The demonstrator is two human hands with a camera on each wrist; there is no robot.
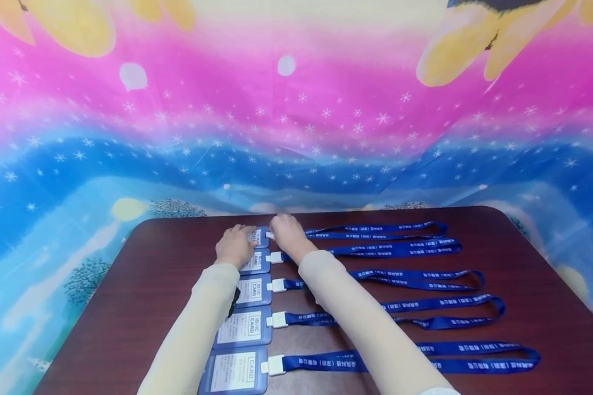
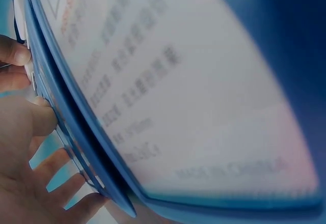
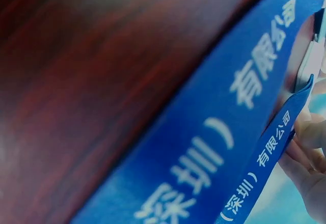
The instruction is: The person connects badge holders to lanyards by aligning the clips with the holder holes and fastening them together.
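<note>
At the far end of a row of blue badge holders, my left hand (image 1: 234, 245) grips the farthest badge holder (image 1: 259, 237). In the left wrist view its thumb lies on the holder's face, with the fingers (image 2: 53, 165) spread along the far edge. Beside it, my right hand (image 1: 290, 235) pinches the white clip (image 1: 270, 235) joining that holder to its blue lanyard (image 1: 370, 236). The right wrist view shows the right fingers (image 3: 310, 132) close by the white clip (image 3: 309, 66) and strap. The right hand partly covers the clip in the head view.
Several more badge holders (image 1: 242, 326) lie in a column toward the near edge, their lanyards (image 1: 474, 363) stretched rightward in long loops. Both forearms reach over them. The dark red wooden table (image 1: 143, 285) ends at a patterned cloth backdrop (image 1: 296, 137) just behind the hands.
</note>
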